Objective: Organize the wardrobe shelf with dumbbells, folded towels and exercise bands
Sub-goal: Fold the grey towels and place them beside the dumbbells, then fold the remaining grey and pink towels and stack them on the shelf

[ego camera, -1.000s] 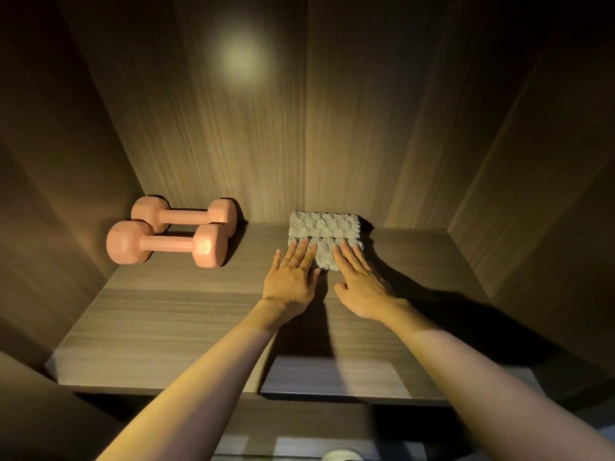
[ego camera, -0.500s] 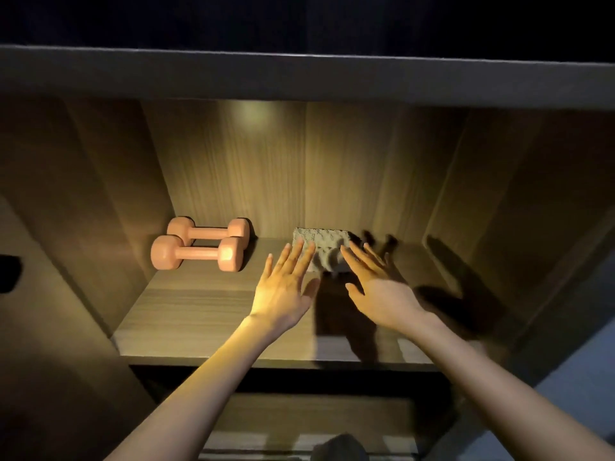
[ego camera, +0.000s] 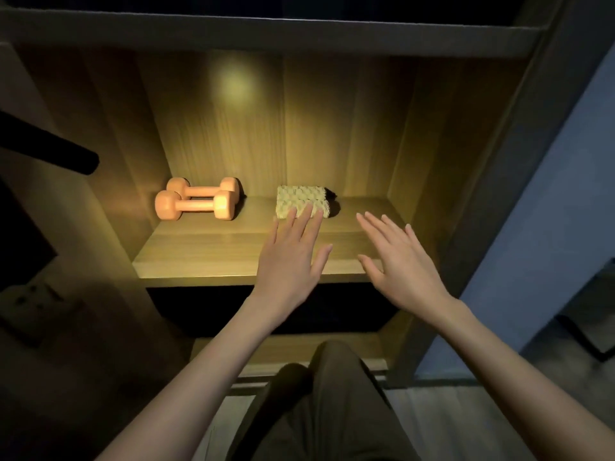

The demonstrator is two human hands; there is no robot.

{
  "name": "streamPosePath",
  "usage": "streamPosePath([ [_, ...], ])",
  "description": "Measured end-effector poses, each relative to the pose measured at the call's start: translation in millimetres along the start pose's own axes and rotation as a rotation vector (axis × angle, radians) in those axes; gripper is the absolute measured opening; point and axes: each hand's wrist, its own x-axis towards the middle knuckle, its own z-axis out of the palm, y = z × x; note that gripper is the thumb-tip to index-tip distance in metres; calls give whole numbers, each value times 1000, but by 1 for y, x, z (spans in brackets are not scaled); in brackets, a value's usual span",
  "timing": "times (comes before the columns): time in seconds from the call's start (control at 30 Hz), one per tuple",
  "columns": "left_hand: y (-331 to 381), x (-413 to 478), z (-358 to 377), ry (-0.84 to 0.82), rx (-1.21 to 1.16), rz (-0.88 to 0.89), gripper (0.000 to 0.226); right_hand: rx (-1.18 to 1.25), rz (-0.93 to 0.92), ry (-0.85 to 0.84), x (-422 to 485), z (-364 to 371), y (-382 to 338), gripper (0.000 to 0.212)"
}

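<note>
Two orange dumbbells lie side by side at the back left of the wooden wardrobe shelf. A small folded towel rests at the back middle, against the rear panel. My left hand hovers in front of the towel with straight, spread fingers, its fingertips overlapping the towel's front edge in view. My right hand is held flat and spread to the right of the towel, holding nothing. No exercise bands are in view.
An upper shelf board runs overhead. Wardrobe side panels close in the shelf on both sides. A dark rod sticks out at the left. My knee shows below, with a lower shelf behind it.
Both hands have drawn back from the towel toward the shelf's front edge, and the right hand has drifted right. The view has pulled away, showing the whole compartment.
</note>
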Motion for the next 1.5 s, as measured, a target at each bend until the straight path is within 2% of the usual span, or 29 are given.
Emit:
streamPosePath([
  [0.17, 35, -18, -9, 18, -39, 50, 62, -33, 59, 48, -47, -19, 7, 64],
  [0.33, 65, -14, 2, -27, -89, 113, 61, -63, 157, 6, -72, -27, 26, 62],
  [0.5, 101, -1, 38, -130, -134, 168, 61, -86, 280, -58, -88, -21, 58, 61],
  [0.7, 149, 46, 74, -247, -180, 314, 59, -67, 471, -72, -90, -41, 106, 59],
  [0.83, 183, 82, 61, -335, -247, 405, 59, -89, 620, -79, -85, -92, 131, 56],
  [1.0, 235, 121, 10, -431, -352, 556, 58, -111, 777, -70, -83, -183, 149, 54],
  [1.17, 296, 179, -56, -422, -407, 679, 57, -117, 931, -73, -83, -274, 156, 55],
  [1.33, 376, 230, -81, -429, -452, 738, 58, -245, 866, 57, -93, -330, 183, 51],
  [1.5, 450, 264, -76, -397, -432, 786, 57, -290, 859, 98, -111, -357, 235, 49],
])
